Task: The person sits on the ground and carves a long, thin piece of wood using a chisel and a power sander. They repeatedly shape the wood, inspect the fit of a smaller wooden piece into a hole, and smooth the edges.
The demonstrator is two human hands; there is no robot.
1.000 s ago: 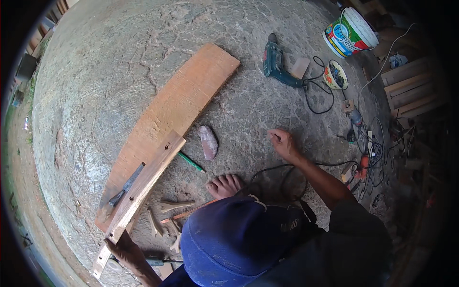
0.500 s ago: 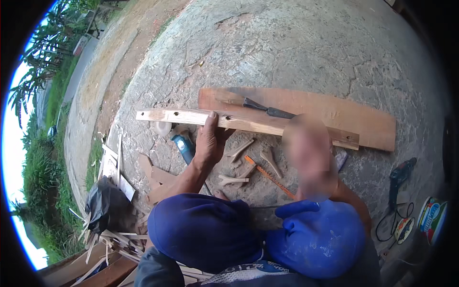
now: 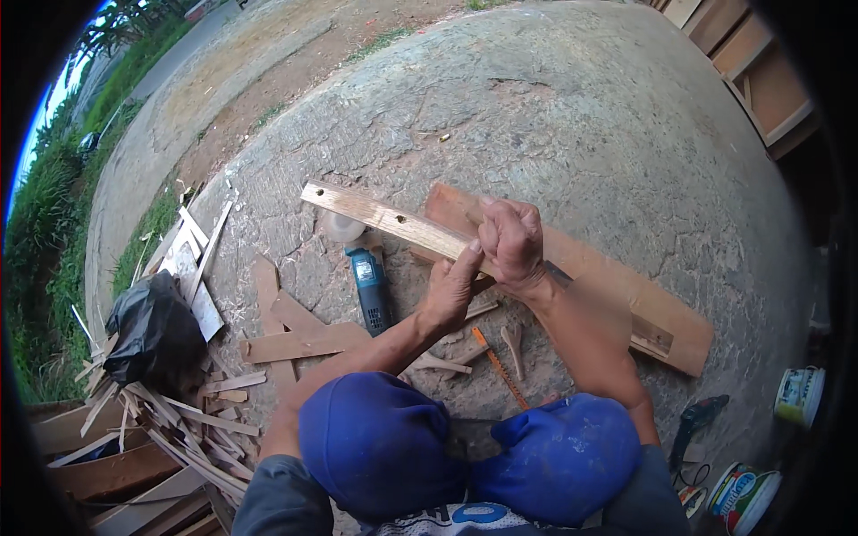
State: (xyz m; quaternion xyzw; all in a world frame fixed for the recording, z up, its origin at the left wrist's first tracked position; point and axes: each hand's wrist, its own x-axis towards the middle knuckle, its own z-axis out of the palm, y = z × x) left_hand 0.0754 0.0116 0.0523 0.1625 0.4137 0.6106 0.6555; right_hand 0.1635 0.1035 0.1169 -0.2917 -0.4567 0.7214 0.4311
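Observation:
A long pale wooden strip (image 3: pixel 353 207) with dark holes along it slants across the picture above a broad reddish board (image 3: pixel 657 290). My left hand (image 3: pixel 445 293) grips the strip from its near side, thumb on top. Closed over the strip just beside it is my right hand (image 3: pixel 514 243); whatever its fingers may hold is hidden. Past my right wrist, part of a dark tool lies along the board. Under and near my forearms are forked wooden pieces (image 3: pixel 512 348) and an orange toothed strip (image 3: pixel 500 368).
A teal power tool (image 3: pixel 368 279) lies left of my left hand, near flat wood offcuts (image 3: pixel 304 344). Further left are a black plastic bag (image 3: pixel 154 330) and scattered wood slivers. A drill (image 3: pixel 693 424) and paint buckets (image 3: pixel 746 496) stand at the right.
My right hand has moved left along the strip, close beside my left hand. The strip now tilts more steeply, its right end nearer me. The whole view has turned and shifted.

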